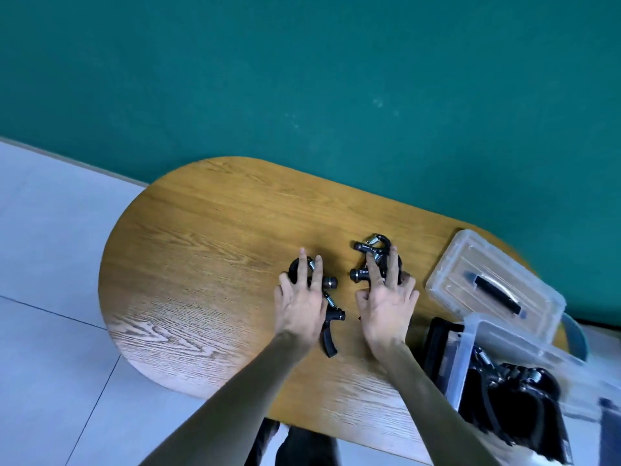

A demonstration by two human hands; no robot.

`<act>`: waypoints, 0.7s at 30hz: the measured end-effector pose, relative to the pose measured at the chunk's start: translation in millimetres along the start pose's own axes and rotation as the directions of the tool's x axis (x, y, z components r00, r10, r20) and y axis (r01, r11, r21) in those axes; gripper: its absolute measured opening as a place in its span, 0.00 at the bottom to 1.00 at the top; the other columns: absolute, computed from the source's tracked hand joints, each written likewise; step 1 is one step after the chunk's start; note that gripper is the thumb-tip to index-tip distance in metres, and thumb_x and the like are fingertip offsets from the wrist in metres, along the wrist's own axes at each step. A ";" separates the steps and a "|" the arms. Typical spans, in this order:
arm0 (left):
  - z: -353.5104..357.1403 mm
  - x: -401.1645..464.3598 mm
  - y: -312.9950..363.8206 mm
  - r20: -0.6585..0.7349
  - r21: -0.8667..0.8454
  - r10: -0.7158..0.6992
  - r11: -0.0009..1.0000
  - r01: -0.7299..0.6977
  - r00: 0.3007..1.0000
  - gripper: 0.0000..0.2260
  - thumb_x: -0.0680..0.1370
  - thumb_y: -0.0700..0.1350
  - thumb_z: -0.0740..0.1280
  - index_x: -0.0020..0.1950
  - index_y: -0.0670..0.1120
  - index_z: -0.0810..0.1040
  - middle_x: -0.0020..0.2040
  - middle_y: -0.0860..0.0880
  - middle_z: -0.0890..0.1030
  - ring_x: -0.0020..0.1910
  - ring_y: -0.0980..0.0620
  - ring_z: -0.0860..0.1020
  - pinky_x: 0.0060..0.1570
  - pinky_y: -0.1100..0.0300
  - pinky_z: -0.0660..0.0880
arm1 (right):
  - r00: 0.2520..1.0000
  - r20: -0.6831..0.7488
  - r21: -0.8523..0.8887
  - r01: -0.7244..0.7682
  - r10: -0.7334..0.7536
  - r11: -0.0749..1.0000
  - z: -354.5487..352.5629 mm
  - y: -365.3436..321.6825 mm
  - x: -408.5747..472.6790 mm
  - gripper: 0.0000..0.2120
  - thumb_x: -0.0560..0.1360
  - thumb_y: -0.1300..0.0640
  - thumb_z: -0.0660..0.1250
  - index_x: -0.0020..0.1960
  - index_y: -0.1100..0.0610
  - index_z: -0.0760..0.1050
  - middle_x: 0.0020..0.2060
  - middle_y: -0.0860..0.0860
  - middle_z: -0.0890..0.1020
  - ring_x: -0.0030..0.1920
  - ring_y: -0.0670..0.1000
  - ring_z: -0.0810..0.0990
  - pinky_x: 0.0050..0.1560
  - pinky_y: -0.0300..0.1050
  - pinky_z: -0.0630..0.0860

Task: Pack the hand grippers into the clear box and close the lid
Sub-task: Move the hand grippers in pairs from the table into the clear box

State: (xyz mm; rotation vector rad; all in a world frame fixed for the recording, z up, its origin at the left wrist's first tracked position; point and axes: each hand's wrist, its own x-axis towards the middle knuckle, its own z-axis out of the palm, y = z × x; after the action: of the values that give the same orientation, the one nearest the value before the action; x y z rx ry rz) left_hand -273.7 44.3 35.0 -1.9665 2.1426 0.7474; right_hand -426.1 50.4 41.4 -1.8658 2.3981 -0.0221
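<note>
Clear box (470, 351) nearest, at the desk's (201, 264) right edge, lid off, black hand grippers (514, 391) already inside. Lid (494, 284) flat on the desk just behind. Left hand (300, 297) pressing on two grippers (331, 326), lower handle pointing toward the camera. Right hand (386, 297) on another pile (369, 253). Fingers spread flat, grasping nothing. Small writing, too blurry to read.

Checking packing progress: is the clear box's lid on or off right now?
Off. The lid lies flat on the table beyond the open clear box, which already holds some hand grippers.
</note>
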 end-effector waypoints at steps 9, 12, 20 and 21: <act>-12.8 -31.2 94.8 -0.164 0.054 0.044 0.998 -0.035 0.985 0.34 0.84 0.49 0.58 0.84 0.50 0.41 0.83 0.44 0.36 0.57 0.43 0.65 0.57 0.51 0.71 | 0.997 -0.076 0.089 0.006 0.001 0.996 -48.1 65.0 -25.9 0.34 0.71 0.58 0.70 0.76 0.50 0.65 0.80 0.57 0.56 0.54 0.62 0.69 0.52 0.57 0.70; -6.7 -47.5 133.4 -0.201 0.045 0.056 0.998 -0.048 0.978 0.34 0.84 0.48 0.58 0.84 0.50 0.42 0.83 0.45 0.37 0.55 0.44 0.64 0.54 0.53 0.69 | 0.996 -0.090 0.094 -0.016 0.025 0.995 -62.9 102.1 -41.7 0.33 0.71 0.59 0.68 0.75 0.50 0.66 0.80 0.57 0.57 0.54 0.62 0.69 0.53 0.58 0.71; 21.8 -90.7 246.4 -0.222 0.101 0.166 0.984 -0.147 0.961 0.33 0.84 0.49 0.59 0.84 0.49 0.44 0.83 0.43 0.39 0.59 0.41 0.66 0.57 0.50 0.70 | 0.981 -0.146 0.125 -0.114 0.132 0.986 -84.9 221.3 -83.0 0.33 0.71 0.57 0.73 0.74 0.50 0.68 0.80 0.57 0.58 0.54 0.65 0.70 0.53 0.60 0.70; 28.0 -96.9 260.4 -0.214 0.103 0.184 0.981 -0.165 0.959 0.33 0.84 0.48 0.60 0.84 0.49 0.44 0.83 0.43 0.40 0.59 0.41 0.66 0.57 0.49 0.70 | 0.976 -0.149 0.129 -0.139 0.158 0.982 -85.0 236.5 -90.5 0.34 0.70 0.56 0.74 0.74 0.49 0.68 0.80 0.56 0.58 0.54 0.65 0.71 0.53 0.60 0.70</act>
State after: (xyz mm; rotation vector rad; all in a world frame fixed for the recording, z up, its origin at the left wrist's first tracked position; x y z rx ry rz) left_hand -518.0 149.5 120.2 -1.9176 2.4578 0.4677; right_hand -640.3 192.2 114.9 -1.6879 2.5721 -0.3057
